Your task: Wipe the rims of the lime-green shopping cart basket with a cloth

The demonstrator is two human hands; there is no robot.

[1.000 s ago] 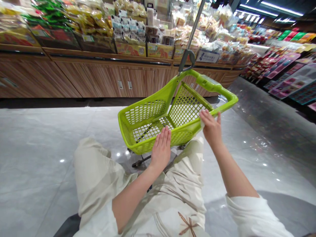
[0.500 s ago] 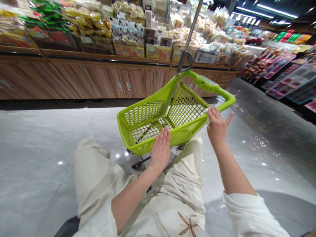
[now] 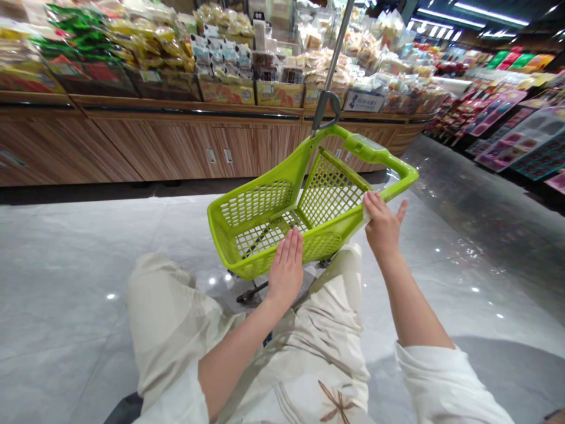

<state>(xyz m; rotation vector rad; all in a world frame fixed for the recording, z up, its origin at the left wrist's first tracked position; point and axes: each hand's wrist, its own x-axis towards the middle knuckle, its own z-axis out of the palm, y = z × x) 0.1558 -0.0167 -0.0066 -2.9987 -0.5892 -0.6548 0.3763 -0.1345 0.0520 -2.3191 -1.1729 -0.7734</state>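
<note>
Pressing open left hand [image 3: 286,268] flat on near wall of green basket [image 3: 260,203] at 12 o'clock, long axis 8 to 2; pinching white cloth [image 3: 366,211] with right hand [image 3: 383,227] on rim at 2 o'clock.

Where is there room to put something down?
The basket bottom is bare between its mesh walls. So is the floor between knee and counter. Crowded: the shelves, and the near rim, with left hand flat, right hand gripping a cloth.

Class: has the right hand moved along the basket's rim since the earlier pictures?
Yes. The right hand has slid its white cloth slightly along the rim of the green basket, toward its handle end.
</note>
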